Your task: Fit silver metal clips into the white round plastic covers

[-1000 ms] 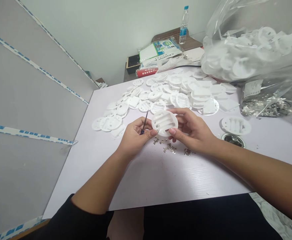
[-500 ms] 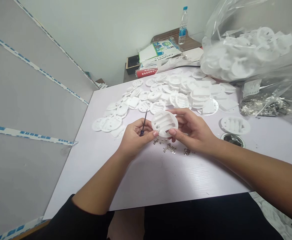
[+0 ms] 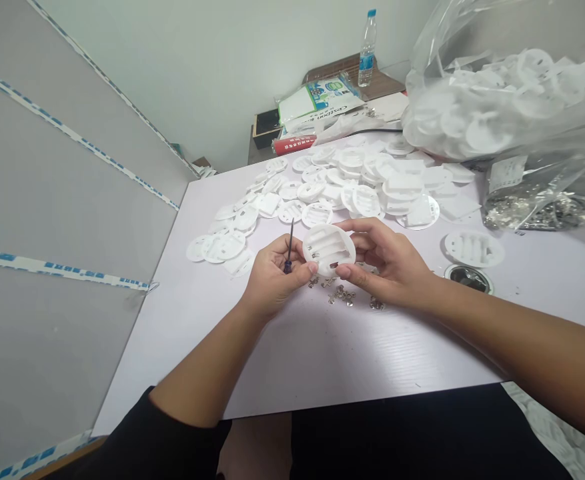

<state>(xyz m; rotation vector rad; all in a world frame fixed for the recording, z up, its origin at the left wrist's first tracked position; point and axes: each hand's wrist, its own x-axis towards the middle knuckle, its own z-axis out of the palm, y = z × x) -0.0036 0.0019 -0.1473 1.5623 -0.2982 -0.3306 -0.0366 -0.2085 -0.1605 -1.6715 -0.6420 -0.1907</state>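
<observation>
A round white plastic housing with molded slots is held between both hands above the table; small metal pieces show at its left side. My left hand grips its left edge, thumb in front, and also holds a dark thin screwdriver pointing up. On the right edge, my right hand has its thumb at the lower rim and its fingers behind. Under the housing, small metal contacts lie on the table, with another small cluster by my right hand.
Many white housings lie piled across the back of the table. At the right are a large clear bag of white parts, a bag of metal parts, one housing and a round dark container. A bottle stands behind.
The housing has shifted very slightly, and my right thumb has moved a little left along its lower rim. The view has shifted slightly; both hands keep their hold.
</observation>
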